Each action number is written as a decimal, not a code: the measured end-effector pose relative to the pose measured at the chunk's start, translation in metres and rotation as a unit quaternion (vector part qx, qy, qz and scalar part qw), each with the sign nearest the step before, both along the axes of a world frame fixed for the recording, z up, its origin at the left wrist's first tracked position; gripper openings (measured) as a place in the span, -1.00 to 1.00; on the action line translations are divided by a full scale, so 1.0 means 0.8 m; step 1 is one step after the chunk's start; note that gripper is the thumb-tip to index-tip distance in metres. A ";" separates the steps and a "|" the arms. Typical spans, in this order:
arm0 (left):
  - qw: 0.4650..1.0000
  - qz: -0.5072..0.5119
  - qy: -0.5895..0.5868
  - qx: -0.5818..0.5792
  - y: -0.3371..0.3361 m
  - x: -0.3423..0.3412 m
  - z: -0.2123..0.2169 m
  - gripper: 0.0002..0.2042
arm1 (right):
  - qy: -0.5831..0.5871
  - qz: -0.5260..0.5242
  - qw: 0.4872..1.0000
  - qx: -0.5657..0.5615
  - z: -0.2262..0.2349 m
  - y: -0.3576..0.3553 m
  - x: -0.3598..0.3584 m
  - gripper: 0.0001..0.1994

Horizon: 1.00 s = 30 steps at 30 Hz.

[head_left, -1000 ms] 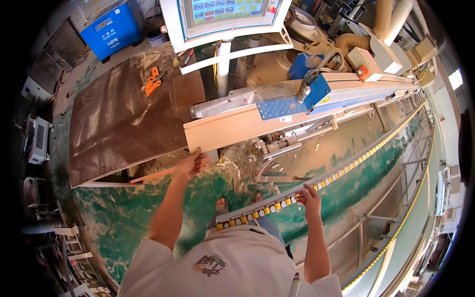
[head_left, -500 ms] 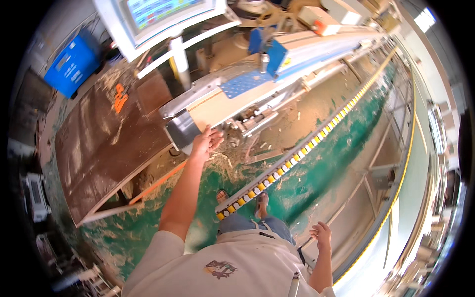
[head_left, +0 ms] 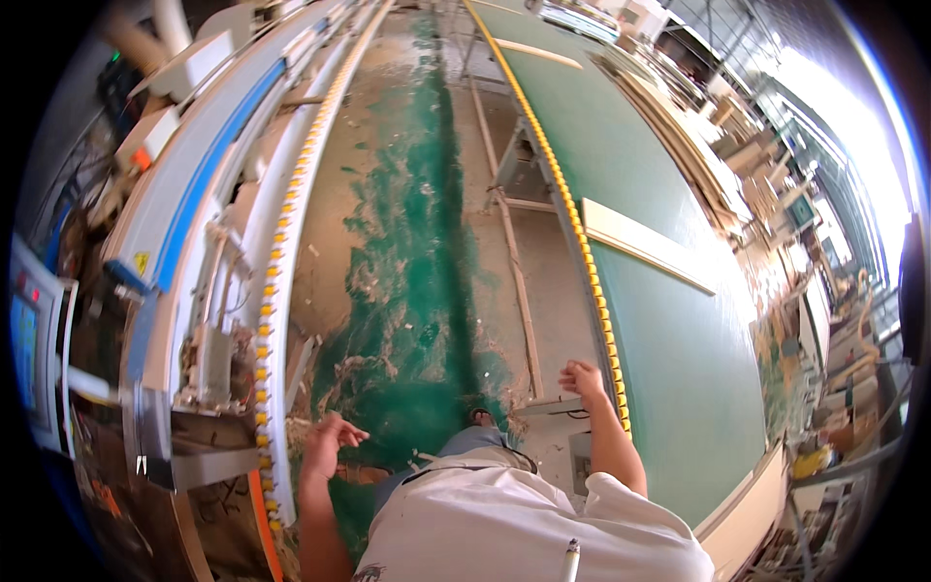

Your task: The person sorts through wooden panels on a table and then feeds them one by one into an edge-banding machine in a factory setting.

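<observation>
Hanging free, left hand (head_left: 328,441) grip loosely open, right hand (head_left: 582,378) grip curled, both empty

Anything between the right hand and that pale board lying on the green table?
Yes. The right hand hangs empty over the floor aisle, and the row of yellow rollers along the green table edge runs between it and the pale board, which lies farther up the table.
</observation>
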<state>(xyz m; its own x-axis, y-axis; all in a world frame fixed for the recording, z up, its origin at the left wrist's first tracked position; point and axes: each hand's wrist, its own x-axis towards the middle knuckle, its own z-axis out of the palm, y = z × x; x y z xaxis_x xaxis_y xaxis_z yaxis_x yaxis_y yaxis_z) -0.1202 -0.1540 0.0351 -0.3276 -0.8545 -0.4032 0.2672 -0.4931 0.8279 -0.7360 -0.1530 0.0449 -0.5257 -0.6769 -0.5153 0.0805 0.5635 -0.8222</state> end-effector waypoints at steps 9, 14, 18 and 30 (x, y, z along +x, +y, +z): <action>0.895 -0.220 -0.382 -0.072 -0.121 -0.442 0.031 -0.66 | -0.017 -0.220 0.957 -0.187 0.012 -0.001 -0.342 -0.68; 0.827 -0.284 -0.364 -0.320 -0.186 -0.692 0.108 -0.42 | 0.139 -0.293 0.924 -0.203 -0.019 0.041 -0.422 -0.61; 0.739 -0.308 -0.390 -0.455 -0.236 -0.854 0.117 -0.51 | 0.281 -0.300 0.903 -0.122 -0.018 0.063 -0.445 -0.52; 0.568 -0.461 -0.481 -0.483 -0.225 -1.073 0.046 -0.01 | 0.404 -0.192 0.887 0.113 -0.027 0.091 -0.482 -0.23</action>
